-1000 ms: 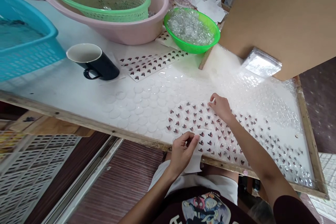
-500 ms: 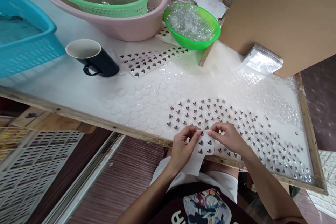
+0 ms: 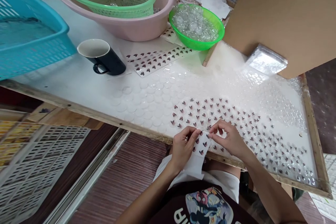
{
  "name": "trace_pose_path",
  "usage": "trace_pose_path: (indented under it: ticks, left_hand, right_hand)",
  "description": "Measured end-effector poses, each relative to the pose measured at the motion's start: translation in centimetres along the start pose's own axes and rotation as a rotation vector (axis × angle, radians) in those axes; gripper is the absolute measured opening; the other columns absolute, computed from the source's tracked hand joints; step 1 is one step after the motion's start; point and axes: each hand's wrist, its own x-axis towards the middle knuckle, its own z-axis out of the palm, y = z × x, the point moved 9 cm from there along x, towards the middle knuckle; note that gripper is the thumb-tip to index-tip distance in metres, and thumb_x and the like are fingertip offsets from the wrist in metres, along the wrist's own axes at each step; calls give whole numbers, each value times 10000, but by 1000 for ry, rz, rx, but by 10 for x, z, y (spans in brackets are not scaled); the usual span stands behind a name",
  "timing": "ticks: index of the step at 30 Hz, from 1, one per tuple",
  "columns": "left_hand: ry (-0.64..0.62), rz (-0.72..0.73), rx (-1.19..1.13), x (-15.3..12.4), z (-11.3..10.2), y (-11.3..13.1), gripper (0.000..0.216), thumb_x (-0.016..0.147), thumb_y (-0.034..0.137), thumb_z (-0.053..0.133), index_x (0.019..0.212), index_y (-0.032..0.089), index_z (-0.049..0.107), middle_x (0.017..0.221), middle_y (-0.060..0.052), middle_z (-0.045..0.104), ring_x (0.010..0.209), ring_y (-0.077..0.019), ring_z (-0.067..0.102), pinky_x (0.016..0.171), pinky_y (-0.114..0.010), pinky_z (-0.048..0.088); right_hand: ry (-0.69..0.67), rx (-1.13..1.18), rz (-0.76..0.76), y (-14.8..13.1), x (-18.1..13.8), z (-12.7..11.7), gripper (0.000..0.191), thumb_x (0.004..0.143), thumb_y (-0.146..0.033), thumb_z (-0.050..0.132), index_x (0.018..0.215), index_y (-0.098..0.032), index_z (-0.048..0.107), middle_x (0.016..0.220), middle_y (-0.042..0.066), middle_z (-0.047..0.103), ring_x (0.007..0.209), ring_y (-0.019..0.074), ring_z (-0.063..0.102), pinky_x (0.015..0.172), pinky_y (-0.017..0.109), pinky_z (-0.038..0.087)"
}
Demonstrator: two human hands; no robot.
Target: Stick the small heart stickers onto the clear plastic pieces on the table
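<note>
My left hand [image 3: 183,147] pinches the top left part of a white sticker sheet [image 3: 198,162] between thumb and index finger. Small dark butterfly-like prints run in rows on the sheet's upper part; its lower end is plain white and hangs over my lap. At the sheet's upper right corner, the thumb and index finger of my right hand [image 3: 228,138] close on a small dark-printed sticker [image 3: 209,135]. Whether that sticker is fully off the sheet I cannot tell. Just beyond both hands lie many clear round pieces [image 3: 203,114] bearing the same print.
Plain clear discs [image 3: 141,103] cover the table to the left. Farther back are a dark mug [image 3: 112,61], printed sticker sheets [image 3: 154,61], a green bowl [image 3: 207,44] of clear pieces, a pink basin [image 3: 126,29] and a blue basket [image 3: 39,56]. Cardboard [image 3: 283,17] stands at right.
The sticker sheet has tilted, its top leaning right, and my right fingertips have shifted slightly down at its corner. My left hand keeps its pinch. The whole view has shifted slightly.
</note>
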Motion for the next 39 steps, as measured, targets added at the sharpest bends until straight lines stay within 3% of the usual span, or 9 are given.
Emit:
trace_pose_path:
  ticks: [5,7,11,15,20,22,25,29,39]
  left_hand:
    - [28,15,27,0,-4,1,287,903,346,592,677,170,589,580,37,521,553,-104,443,549,-214,381]
    - [38,25,34,-2,-4,2,300,903,357,591,668,171,582,577,37,516,547,-102,432,542,-212,375]
    - [18,44,38,-5,-3,5,347,908,402,588,646,176,568,558,38,516,515,-96,414,518,-209,364]
    - [26,51,42,-11,-11,8,349,918,418,587,665,179,573,550,37,518,504,-96,427,506,-208,361]
    - [62,126,93,-28,-30,17,292,926,337,585,681,180,563,571,26,552,516,-99,471,513,-204,376]
    - [47,224,112,-38,-34,28,280,933,283,574,674,183,544,572,22,548,520,-100,484,521,-209,384]
    - [1,372,114,-51,-35,43,258,933,230,568,684,192,509,583,20,540,537,-107,497,539,-220,402]
    - [49,401,126,-55,-45,48,229,931,198,570,714,197,497,594,27,538,528,-100,482,529,-220,392]
    - [55,309,153,-53,-58,35,258,950,240,542,699,197,501,583,19,551,535,-109,506,533,-231,411]
  right_hand:
    - [77,96,-16,-5,1,-7,125,891,-331,643,816,-232,633,791,9,602,750,164,527,711,315,416]
    - [139,196,18,-2,3,-10,114,889,-345,643,909,-238,610,810,7,607,746,161,526,706,310,428]
    - [27,311,84,-4,10,15,445,831,-328,715,1196,-264,469,897,3,667,845,175,595,849,356,451]
    - [-6,391,61,-15,18,25,427,837,-324,701,1153,-266,420,818,-15,658,813,178,617,850,370,470]
    - [173,484,-12,-31,46,12,447,822,-354,718,1103,-274,379,835,-6,648,806,179,617,814,364,501]
    - [144,488,-8,-35,62,27,457,820,-342,711,1125,-271,377,856,7,662,808,181,621,792,358,503]
    - [-65,409,-3,-41,81,76,448,806,-289,687,1151,-248,405,830,0,680,776,174,626,787,353,485]
    - [-159,299,-23,-42,92,122,426,781,-237,633,1147,-233,417,793,-28,671,754,164,626,778,332,469]
    - [-265,26,-153,-50,101,162,429,787,-108,549,1167,-239,402,783,-38,632,735,157,606,764,296,456]
